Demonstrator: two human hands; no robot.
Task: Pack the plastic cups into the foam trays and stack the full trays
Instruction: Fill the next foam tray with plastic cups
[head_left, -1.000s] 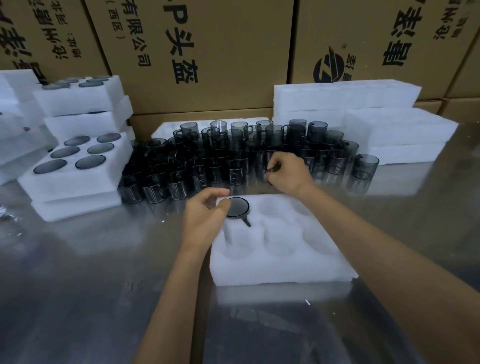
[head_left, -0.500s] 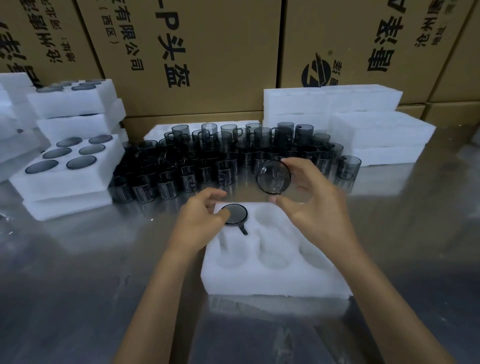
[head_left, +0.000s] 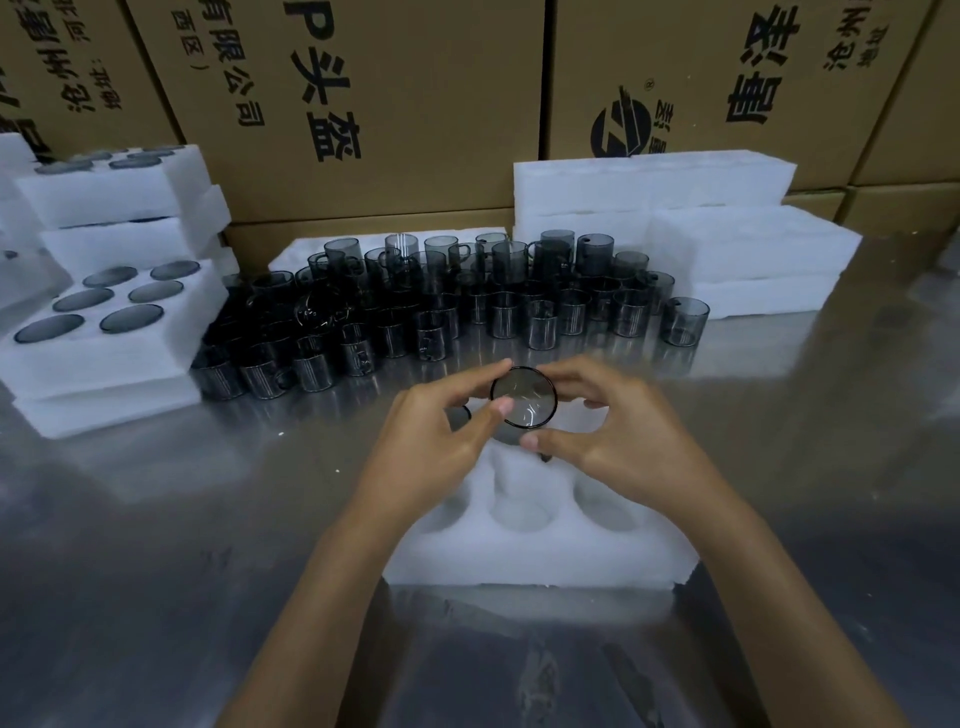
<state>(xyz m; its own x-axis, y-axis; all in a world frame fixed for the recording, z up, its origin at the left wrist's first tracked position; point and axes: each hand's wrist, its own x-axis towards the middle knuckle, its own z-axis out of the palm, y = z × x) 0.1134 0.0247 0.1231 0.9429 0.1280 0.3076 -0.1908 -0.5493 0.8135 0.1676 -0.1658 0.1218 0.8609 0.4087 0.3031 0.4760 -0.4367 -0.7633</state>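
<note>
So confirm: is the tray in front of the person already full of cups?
No, the foam tray shows empty near-row pockets, while both hands hold a cup above it.

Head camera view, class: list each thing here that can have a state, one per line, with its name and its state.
Held cup: lifted above the tray, tipped on its side, round end toward the camera.
Left hand: fingertips on the held cup.
Right hand: grip closed on the held cup.
Near foam tray: visible front pockets empty.
Left foam tray: six pockets filled, stacked on another.
Loose cups: clustered on the table, unpacked.
</note>
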